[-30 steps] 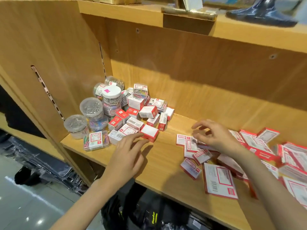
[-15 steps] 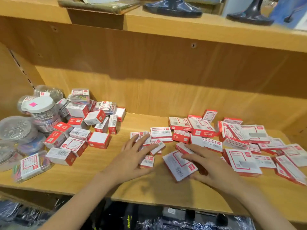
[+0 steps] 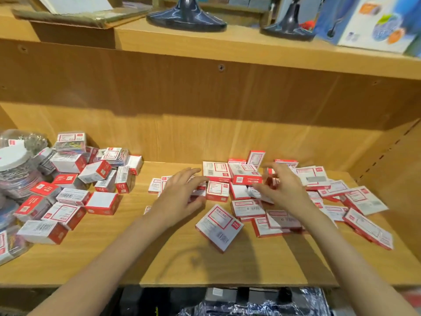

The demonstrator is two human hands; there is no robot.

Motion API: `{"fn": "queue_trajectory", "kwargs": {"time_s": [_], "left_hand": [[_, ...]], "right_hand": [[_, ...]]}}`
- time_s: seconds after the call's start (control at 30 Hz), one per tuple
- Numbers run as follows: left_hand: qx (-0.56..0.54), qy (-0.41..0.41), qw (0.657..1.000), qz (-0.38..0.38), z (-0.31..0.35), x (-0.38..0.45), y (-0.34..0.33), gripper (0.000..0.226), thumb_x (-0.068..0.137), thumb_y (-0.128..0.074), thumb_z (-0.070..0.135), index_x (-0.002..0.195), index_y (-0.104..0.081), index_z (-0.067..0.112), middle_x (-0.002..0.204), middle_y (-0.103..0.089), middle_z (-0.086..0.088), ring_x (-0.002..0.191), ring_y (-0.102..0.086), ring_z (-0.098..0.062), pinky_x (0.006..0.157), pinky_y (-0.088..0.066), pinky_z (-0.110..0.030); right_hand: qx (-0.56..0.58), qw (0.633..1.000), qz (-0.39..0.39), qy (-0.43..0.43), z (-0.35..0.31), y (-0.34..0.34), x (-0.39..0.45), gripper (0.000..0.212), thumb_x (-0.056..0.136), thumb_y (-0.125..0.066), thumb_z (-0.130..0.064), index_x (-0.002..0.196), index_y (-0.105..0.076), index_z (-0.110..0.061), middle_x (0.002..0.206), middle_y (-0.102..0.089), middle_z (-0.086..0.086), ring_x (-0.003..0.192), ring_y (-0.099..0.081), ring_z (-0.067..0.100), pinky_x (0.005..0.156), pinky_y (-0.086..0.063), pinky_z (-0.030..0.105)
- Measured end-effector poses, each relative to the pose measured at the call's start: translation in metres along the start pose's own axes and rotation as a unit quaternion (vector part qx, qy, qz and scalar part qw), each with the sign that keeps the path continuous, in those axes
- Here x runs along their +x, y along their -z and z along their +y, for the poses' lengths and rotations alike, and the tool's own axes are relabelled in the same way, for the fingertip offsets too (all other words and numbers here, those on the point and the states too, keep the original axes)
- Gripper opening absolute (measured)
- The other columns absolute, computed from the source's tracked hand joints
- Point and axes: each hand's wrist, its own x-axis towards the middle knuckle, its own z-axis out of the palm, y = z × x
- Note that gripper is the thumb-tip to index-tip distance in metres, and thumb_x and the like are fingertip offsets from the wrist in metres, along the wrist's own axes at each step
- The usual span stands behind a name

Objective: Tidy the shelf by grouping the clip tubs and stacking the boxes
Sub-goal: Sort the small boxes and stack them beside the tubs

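1. At the far left the clip tubs (image 3: pixel 13 165) sit bunched against the end of the shelf (image 3: pixel 182 258), clear round tubs with a white-lidded one in front; nobody is touching them, and they sit as close together as they did a second ago
2. Just right of them lies the heap of small chunky boxes (image 3: pixel 75 190), red and white, tumbled at all angles and not stacked at all; a second ago the left hand was reaching at this heap, and it has since gone off to the right without squaring any of it
3. The left hand (image 3: pixel 180 197) now hovers over the little boxes near the middle of the shelf, fingers spread and nearly straight, gripping nothing; half a second ago it lay lower and nearer the shelf edge, so it has pushed forward into the pile
4. One flat staple box (image 3: pixel 218 226) lies askew by itself in front of the hands; the right hand rested on it half a second ago and has let it go
5. The right hand (image 3: pixel 282 190) is lifted over the middle of the flat boxes (image 3: pixel 341 197), fingers loosely fanned and blurred with motion, holding nothing that I can make out
6. To my eye both hands are closing in to rake the flat boxes together, so the stacking has hardly begun: the scatter to the right looks as loose as before
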Motion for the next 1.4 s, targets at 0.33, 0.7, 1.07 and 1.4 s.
{"fn": "queue_trajectory", "kwargs": {"time_s": [0.33,0.7,1.07,1.4], "left_hand": [[0.043,-0.016,0.988,-0.144,0.007,0.053,-0.022,0.056,0.079,-0.063,0.052,0.128,-0.05,0.031,0.145,-0.034,-0.001,0.132,-0.023,-0.022,0.108,-0.024,-0.04],[0.059,-0.067,0.977,-0.193,0.046,0.081,-0.037,0.047,0.085,-0.057,0.045,0.129,-0.048,0.031,0.127,-0.053,0.006,0.119,-0.041,-0.016,0.105,-0.026,-0.042],[-0.191,0.083,0.978,-0.033,0.071,0.086,-0.036,0.043,0.08,-0.067,0.034,0.11,-0.037,0.025,0.095,-0.061,0.003,0.085,-0.06,-0.018,0.072,-0.047,-0.029],[-0.497,0.263,0.827,0.029,0.066,0.051,0.015,0.026,0.091,-0.052,0.02,0.111,-0.042,0.009,0.043,-0.057,0.007,0.042,-0.054,0.0,0.047,-0.047,-0.015]], "right_hand": [[0.078,0.991,0.055,-0.092,0.006,-0.026,0.027,0.014,0.077,-0.073,-0.019,0.09,-0.069,-0.012,0.105,-0.061,0.002,0.087,-0.047,0.009,0.067,-0.029,0.014],[0.343,0.909,0.156,-0.18,0.04,0.054,0.015,0.016,0.077,-0.07,-0.003,0.07,-0.069,-0.016,0.089,-0.07,0.005,0.08,-0.065,0.021,0.064,-0.054,0.025],[-0.098,0.971,0.1,-0.195,0.093,0.075,0.013,0.016,0.086,-0.062,-0.016,0.101,-0.066,-0.013,0.121,-0.054,0.014,0.103,-0.05,0.025,0.085,-0.04,0.033],[0.111,0.973,-0.12,0.164,-0.028,-0.007,0.035,0.056,0.074,-0.075,-0.014,0.125,-0.052,-0.018,0.112,-0.05,-0.01,0.087,-0.054,0.007,0.071,-0.04,0.006]]}}
